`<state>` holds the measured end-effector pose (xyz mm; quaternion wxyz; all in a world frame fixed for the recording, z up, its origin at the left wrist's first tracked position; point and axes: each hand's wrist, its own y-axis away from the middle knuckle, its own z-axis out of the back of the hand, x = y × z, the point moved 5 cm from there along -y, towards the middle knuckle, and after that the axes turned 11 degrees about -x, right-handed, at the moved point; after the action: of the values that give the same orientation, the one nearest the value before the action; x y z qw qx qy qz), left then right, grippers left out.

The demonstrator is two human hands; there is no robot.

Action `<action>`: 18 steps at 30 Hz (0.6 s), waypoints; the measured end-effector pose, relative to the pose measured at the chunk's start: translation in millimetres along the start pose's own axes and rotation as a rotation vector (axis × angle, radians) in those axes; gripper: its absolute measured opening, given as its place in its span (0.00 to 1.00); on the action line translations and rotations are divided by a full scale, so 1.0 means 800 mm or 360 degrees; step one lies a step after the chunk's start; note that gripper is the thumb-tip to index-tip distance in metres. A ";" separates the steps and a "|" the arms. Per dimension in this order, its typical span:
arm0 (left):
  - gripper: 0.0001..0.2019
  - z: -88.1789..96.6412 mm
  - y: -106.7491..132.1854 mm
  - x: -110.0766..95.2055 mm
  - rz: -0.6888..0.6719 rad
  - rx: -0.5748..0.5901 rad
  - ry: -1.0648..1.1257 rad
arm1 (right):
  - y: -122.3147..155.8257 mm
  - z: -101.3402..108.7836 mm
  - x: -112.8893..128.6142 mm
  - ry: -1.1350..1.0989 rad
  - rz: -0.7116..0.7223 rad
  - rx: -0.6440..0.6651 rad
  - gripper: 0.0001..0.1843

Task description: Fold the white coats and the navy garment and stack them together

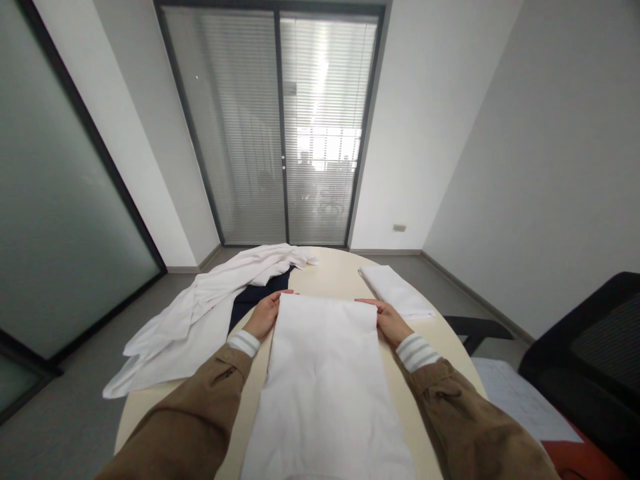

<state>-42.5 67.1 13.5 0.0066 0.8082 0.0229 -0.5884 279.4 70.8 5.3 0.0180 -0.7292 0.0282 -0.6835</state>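
A white garment, folded into a long strip (327, 380), runs from the middle of the table toward me, its near end cut off by the lower edge of the view. My left hand (265, 315) grips its far left corner, thumb and fingers closed at the edge. At the far right corner, my right hand (391, 320) pinches the cloth, with some fingers hidden behind it. Whether the garment is a shirt cannot be made out.
Loose white clothes (200, 313) lie heaped over the round table's (333, 270) left edge, with dark blue cloth (257, 293) beneath. A folded white cloth (397, 292) sits at the right. Beyond stand a black chair (590, 353) and papers (520, 397).
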 end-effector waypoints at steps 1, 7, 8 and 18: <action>0.25 0.000 0.001 -0.002 -0.0006 -0.0005 0.0007 | 0.000 0.001 -0.001 -0.0025 -0.0033 -0.0026 0.22; 0.16 -0.007 0.004 -0.010 0.0002 -0.0056 0.0201 | 0.002 0.000 0.008 -0.0280 -0.0119 -0.0205 0.09; 0.15 -0.009 0.004 -0.010 0.0015 -0.0083 0.0229 | 0.002 -0.001 0.011 -0.0337 -0.0132 -0.0207 0.07; 0.15 -0.011 0.009 -0.006 0.0050 -0.0404 0.0162 | 0.001 -0.015 0.007 -0.0542 -0.0398 -0.0090 0.07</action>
<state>-35.0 60.3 20.9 0.1168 0.8300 0.0848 -0.5388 267.8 69.9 11.6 -0.0828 -0.8322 -0.0468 -0.5463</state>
